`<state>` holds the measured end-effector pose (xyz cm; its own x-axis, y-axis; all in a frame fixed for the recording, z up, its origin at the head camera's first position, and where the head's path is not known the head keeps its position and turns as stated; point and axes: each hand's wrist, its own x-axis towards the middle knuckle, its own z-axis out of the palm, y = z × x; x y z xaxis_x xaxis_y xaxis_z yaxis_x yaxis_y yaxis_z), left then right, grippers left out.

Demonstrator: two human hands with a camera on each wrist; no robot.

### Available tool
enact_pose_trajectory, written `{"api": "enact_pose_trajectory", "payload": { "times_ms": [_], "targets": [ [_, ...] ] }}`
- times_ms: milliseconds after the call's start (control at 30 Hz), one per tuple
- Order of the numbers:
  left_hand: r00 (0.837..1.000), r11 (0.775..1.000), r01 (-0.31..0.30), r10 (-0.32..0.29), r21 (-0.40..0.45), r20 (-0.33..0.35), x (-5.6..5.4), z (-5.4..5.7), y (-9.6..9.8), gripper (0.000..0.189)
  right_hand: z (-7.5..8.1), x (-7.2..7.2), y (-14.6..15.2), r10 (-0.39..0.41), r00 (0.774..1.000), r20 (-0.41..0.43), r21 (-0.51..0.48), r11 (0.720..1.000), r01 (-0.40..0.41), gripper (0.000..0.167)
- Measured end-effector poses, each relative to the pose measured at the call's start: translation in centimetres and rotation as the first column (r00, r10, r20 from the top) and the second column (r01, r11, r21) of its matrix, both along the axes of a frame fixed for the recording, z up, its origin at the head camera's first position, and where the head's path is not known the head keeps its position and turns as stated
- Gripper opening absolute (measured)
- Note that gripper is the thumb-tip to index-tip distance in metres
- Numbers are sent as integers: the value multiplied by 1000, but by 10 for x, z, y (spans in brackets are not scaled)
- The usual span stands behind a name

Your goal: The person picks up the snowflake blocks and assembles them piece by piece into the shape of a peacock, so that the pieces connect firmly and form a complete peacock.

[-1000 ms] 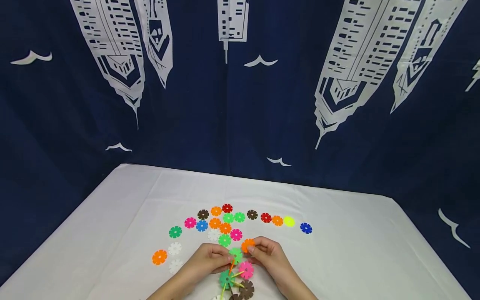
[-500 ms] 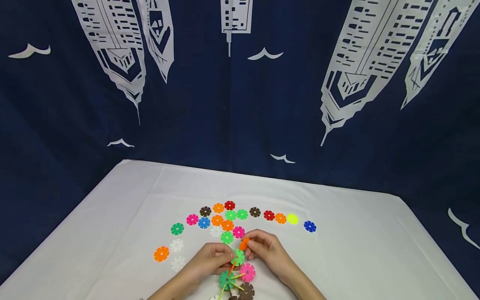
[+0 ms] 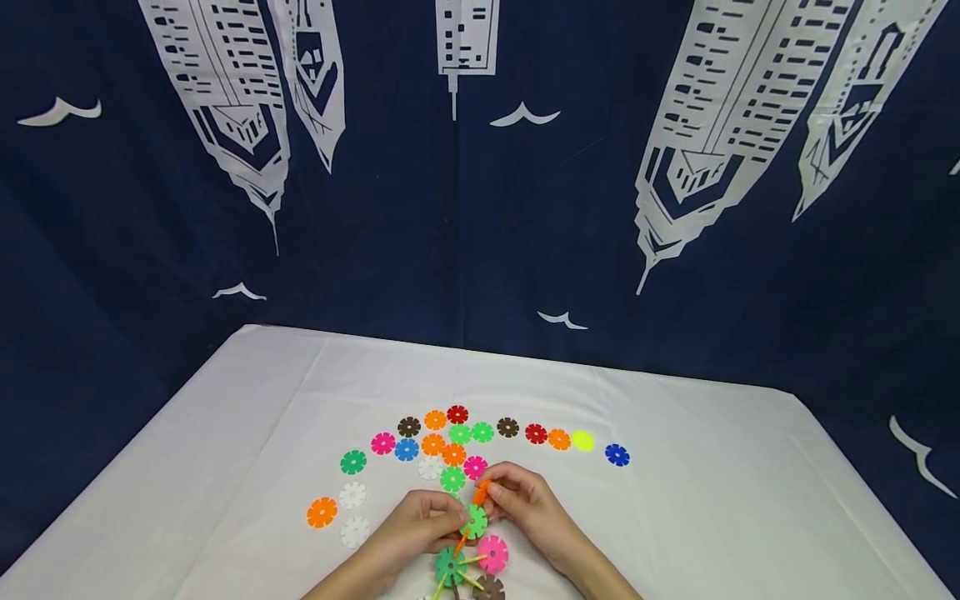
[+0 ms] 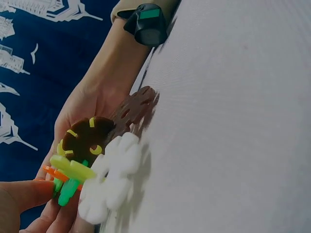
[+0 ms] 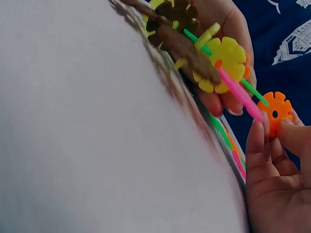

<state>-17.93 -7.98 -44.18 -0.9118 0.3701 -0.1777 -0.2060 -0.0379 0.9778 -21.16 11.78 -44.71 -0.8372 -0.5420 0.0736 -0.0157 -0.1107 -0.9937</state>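
Note:
In the head view my left hand (image 3: 423, 521) pinches a light green snowflake disc (image 3: 474, 522), part of a cluster of interlocked discs. An orange disc joins it to a darker green disc (image 3: 451, 567), around which sit a pink disc (image 3: 492, 554) and a brown disc (image 3: 490, 587). The left wrist view also shows a white disc (image 4: 114, 177) on the cluster. My right hand (image 3: 528, 504) pinches another orange disc (image 3: 481, 493) between thumb and fingers. In the right wrist view this orange disc (image 5: 275, 109) meets the green disc's edge; how deep the slots engage is unclear.
Loose discs lie flat on the white-covered table (image 3: 712, 500) beyond my hands, among them a blue disc (image 3: 617, 455) at right and an orange disc (image 3: 322, 512) at left. A dark blue curtain (image 3: 375, 233) with white building prints hangs behind.
The right hand's orange disc has turned from face-on to nearly edge-on and moved left and down to the light green disc. My left hand keeps its grip.

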Motion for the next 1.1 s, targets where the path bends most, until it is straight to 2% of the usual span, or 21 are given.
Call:
{"api": "enact_pose_trajectory", "payload": {
  "times_ms": [233,500,667,900,1100],
  "targets": [
    [1000,1000,17,-17,1,-16,1,-1,-1,20,0,1,-2,5,1000,-24,-13,1000,-5,32],
    [1000,1000,5,-5,-6,-17,1,0,-1,19,-2,2,0,37,997,-61,-48,998,-40,27],
    [1000,1000,-3,3,2,1,1,2,-1,19,-4,3,1,25,992,-123,-53,998,-32,23],
    [1000,1000,18,-19,24,23,2,4,-3,21,-5,2,0,52,954,-296,-44,997,-68,15],
    [1000,999,16,-16,28,19,-2,4,-3,19,-2,-1,0,52,938,-343,-25,998,-64,17]
  ]
}}
